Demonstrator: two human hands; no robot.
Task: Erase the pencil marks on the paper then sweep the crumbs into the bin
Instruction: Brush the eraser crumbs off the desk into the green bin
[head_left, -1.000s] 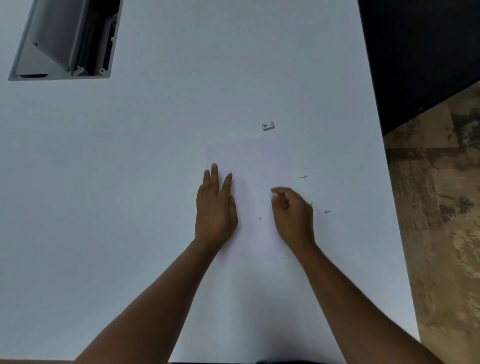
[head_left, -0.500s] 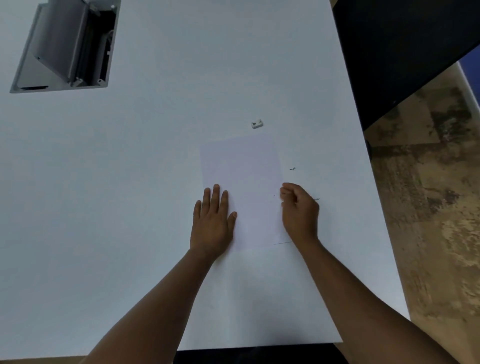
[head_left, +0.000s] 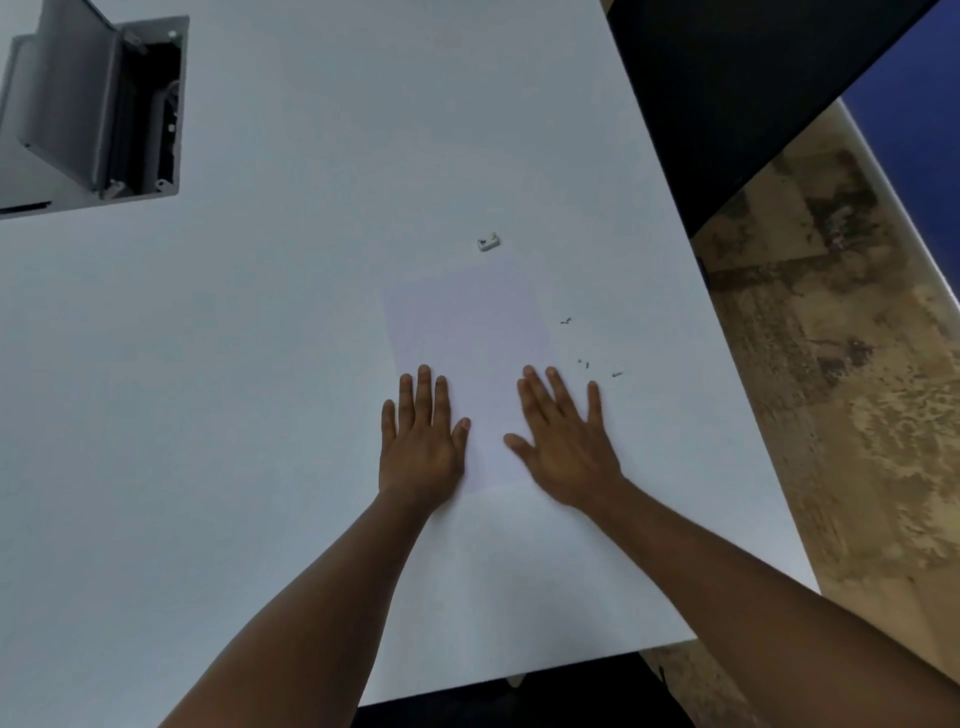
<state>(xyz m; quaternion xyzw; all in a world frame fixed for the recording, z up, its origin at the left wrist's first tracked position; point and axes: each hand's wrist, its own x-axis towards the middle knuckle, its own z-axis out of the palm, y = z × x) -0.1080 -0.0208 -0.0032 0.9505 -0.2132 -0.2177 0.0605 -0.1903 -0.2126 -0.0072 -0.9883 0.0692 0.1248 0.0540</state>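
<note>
Both hands — left (head_left: 422, 447), right (head_left: 566, 447) — lie flat, fingers spread, flanking the paper (head_left: 467, 332).

White table (head_left: 260, 415) bears paper (head_left: 467, 332), eraser (head_left: 488, 242), crumbs (head_left: 584, 364).

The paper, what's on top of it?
Both hands rest flat on the paper: the left hand on its left edge, the right hand on its right. The rest looks bare. What's beneath the palms is hidden.
</note>
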